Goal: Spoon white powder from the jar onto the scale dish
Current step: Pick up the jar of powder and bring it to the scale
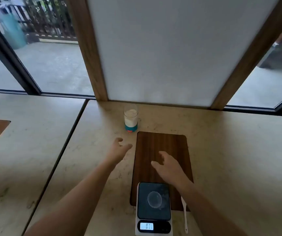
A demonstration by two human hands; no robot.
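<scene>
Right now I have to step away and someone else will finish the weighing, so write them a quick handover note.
Left hand: open and empty, reaching toward the jar, not touching it.
Right hand: open and empty, above the wooden board.
The jar of white powder stands upright at the back of the counter, lid end down, so it looks unopened.
The scale is on at the near edge, with a small clear dish that looks empty.
The white spoon lies right of the scale, untouched.
Left: open the jar, take the spoon, scoop powder onto the dish.

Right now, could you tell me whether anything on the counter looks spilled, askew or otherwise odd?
Nothing looks spilled. One oddity: the jar of white powder appears to stand upside down on its teal cap. The scale dish looks empty.
</scene>
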